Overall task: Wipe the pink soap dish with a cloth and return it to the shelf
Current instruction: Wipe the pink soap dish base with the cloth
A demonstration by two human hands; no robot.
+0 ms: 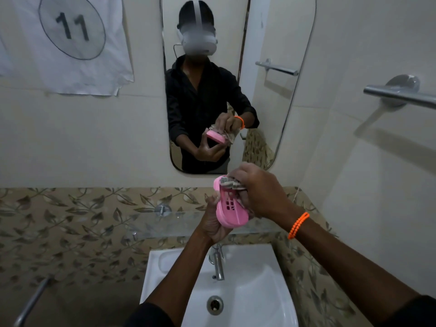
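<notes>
Pink soap dish [232, 212] gripped by left fingers [210, 199]; right fingers [245, 172] clutch cloth [230, 184] inside it.

**One number on the wall**

Top left, a white paper sheet [63, 46] hangs on the tiled wall, and there it is: "11" in dark hand-drawn digits inside a drawn oval (the sheet's lower edge is crumpled). Nothing else readable anywhere, no brand, no label.

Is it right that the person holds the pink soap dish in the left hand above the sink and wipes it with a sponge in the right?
Not quite: the head view shows a cloth, not a sponge, in the right hand. The rest holds: the left hand holds the pink soap dish above the sink.
</notes>
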